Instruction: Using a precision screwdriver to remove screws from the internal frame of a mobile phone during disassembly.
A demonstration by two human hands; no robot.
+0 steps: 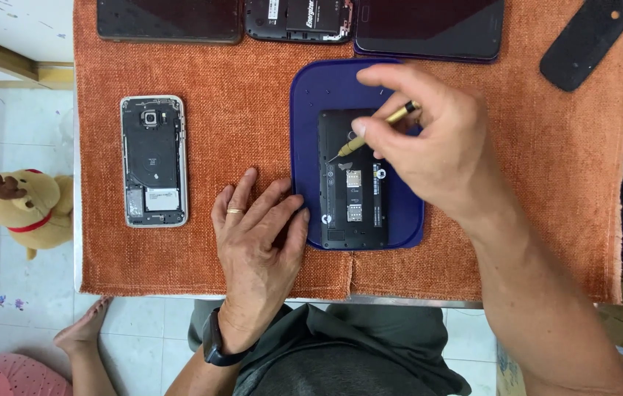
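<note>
A black phone with its back cover off (352, 198) lies on a dark blue tray (311, 95) on an orange cloth. My right hand (429, 139) pinches a small gold-handled screwdriver (385, 125), its tip touching the phone's upper left part. My left hand (256, 235) rests flat on the cloth, fingers spread, its fingertips against the tray's left edge and the phone's lower left corner. A ring sits on one finger and a dark watch on the wrist.
Another opened phone (154, 161) lies at the left on the orange cloth (253, 81). Three dark devices line the far edge, and a black cover (587, 40) lies at top right. A plush reindeer toy (25, 205) and someone's bare foot (84, 326) are on the floor at left.
</note>
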